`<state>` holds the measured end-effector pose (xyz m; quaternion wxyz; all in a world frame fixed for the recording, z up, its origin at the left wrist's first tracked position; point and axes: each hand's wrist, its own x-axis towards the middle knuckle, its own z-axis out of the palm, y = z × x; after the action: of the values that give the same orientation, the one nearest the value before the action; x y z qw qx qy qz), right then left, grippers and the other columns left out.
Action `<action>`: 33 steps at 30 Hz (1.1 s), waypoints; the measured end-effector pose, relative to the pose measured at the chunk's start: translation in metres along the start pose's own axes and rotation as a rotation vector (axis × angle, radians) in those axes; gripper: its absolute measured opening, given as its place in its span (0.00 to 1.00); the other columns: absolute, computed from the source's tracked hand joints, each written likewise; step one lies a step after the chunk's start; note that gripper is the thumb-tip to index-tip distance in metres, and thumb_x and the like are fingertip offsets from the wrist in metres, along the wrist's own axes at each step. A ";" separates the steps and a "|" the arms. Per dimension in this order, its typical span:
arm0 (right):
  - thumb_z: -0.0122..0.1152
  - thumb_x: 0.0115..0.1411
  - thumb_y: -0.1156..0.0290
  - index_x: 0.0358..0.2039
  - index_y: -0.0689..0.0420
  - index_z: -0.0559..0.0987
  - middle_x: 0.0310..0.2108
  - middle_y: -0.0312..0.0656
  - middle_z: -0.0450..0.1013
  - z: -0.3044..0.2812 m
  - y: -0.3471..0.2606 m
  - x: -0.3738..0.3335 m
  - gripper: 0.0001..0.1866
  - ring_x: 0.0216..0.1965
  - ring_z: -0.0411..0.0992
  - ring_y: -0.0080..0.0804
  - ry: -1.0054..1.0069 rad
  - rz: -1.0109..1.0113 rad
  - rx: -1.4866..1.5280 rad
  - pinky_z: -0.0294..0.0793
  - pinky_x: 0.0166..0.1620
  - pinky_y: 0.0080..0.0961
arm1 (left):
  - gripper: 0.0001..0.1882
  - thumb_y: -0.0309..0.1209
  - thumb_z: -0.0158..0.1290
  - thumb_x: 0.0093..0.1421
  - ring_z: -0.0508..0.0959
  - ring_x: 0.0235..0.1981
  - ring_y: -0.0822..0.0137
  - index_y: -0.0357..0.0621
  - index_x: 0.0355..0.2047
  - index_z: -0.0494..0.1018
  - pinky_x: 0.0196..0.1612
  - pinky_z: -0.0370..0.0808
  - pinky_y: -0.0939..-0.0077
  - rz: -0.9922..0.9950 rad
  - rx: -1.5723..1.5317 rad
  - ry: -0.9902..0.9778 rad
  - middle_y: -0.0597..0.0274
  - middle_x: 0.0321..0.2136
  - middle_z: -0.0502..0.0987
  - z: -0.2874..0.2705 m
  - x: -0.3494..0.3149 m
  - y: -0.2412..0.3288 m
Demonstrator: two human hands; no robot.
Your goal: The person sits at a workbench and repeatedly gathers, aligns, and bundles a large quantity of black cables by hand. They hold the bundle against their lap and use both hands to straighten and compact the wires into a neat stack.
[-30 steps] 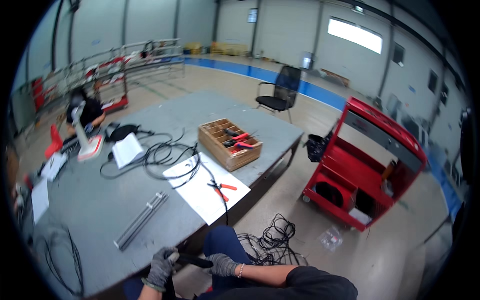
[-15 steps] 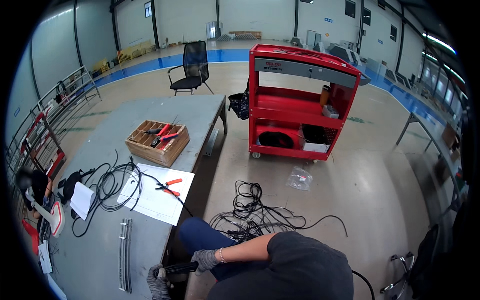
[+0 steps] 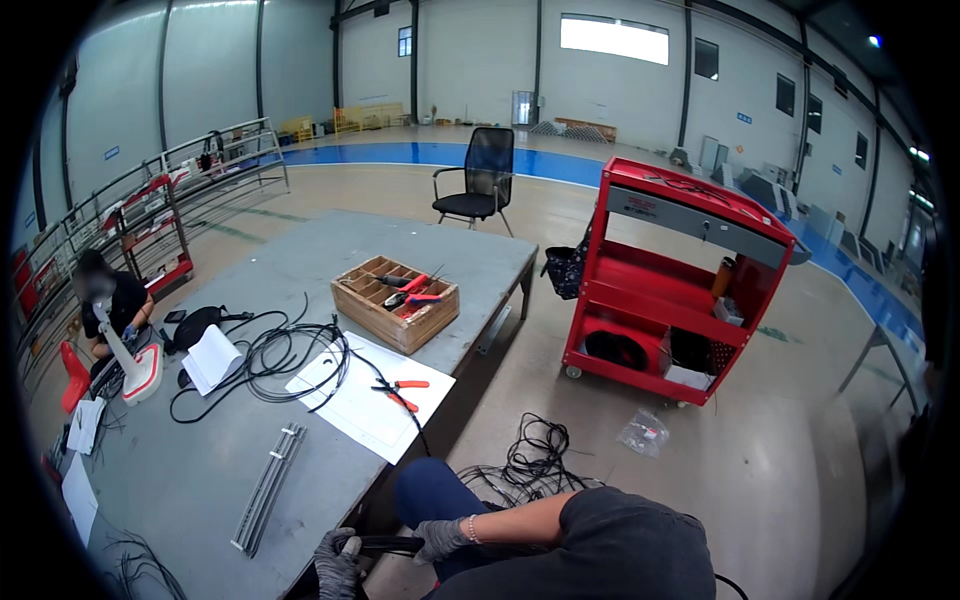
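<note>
Both my hands wear grey knitted gloves and are low in the view, by the near edge of the table. A bundle of black cables (image 3: 388, 545) stretches between them. My left hand (image 3: 338, 565) is closed round its left end, thumb on top. My right hand (image 3: 440, 540) is wrapped round the other end, over my blue-trousered leg. On the floor beyond my right arm lies a loose tangle of black cable (image 3: 535, 460). Orange-handled pliers (image 3: 405, 392) rest on a white paper sheet (image 3: 350, 412) on the table, with a black cable running past them.
The grey table (image 3: 330, 500) carries a wooden compartment box (image 3: 392, 325) of tools, coiled black cable (image 3: 265, 365) and slim metal rails (image 3: 268, 490). A red tool cart (image 3: 640, 330), a black chair (image 3: 487, 170) and a plastic bag (image 3: 645, 432) stand beyond. Another person (image 3: 110, 300) sits at far left.
My view has swung left and up, so the table and cart appear farther right and lower. Both hands keep their hold on the cable bundle.
</note>
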<state>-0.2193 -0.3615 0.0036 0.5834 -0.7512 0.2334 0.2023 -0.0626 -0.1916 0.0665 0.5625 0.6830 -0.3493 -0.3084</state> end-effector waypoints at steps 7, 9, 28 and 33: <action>0.63 0.52 0.53 0.31 0.61 0.78 0.21 0.40 0.74 0.006 0.001 0.008 0.21 0.26 0.73 0.32 0.141 -0.170 -0.287 0.71 0.33 0.32 | 0.12 0.28 0.59 0.54 0.72 0.20 0.76 0.42 0.39 0.75 0.16 0.69 0.80 -0.152 -0.070 0.120 0.64 0.26 0.76 -0.006 0.010 -0.041; 0.62 0.52 0.50 0.33 0.60 0.79 0.24 0.44 0.75 0.006 0.011 0.020 0.23 0.29 0.74 0.35 0.088 -0.082 -0.274 0.71 0.35 0.33 | 0.13 0.32 0.58 0.56 0.73 0.21 0.76 0.44 0.41 0.76 0.19 0.70 0.80 -0.185 -0.060 0.059 0.64 0.29 0.78 -0.005 0.013 -0.031; 0.69 0.50 0.70 0.34 0.60 0.76 0.24 0.35 0.72 -0.006 -0.006 -0.008 0.13 0.23 0.71 0.25 -0.226 -0.028 0.420 0.70 0.29 0.22 | 0.17 0.39 0.60 0.55 0.76 0.31 0.70 0.44 0.41 0.74 0.32 0.75 0.75 -0.107 -0.092 -0.052 0.64 0.33 0.77 -0.015 0.014 -0.048; 0.67 0.53 0.63 0.33 0.59 0.76 0.23 0.37 0.72 -0.011 -0.008 -0.005 0.14 0.24 0.71 0.26 -0.264 -0.095 0.198 0.70 0.30 0.22 | 0.19 0.39 0.60 0.54 0.75 0.25 0.72 0.47 0.44 0.73 0.20 0.74 0.77 -0.077 -0.107 -0.019 0.64 0.32 0.77 -0.007 0.023 -0.078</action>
<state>-0.2185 -0.3696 0.0151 0.6891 -0.6670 0.1378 0.2476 -0.0338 -0.1970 -0.0092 0.5827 0.6618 -0.3110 -0.3545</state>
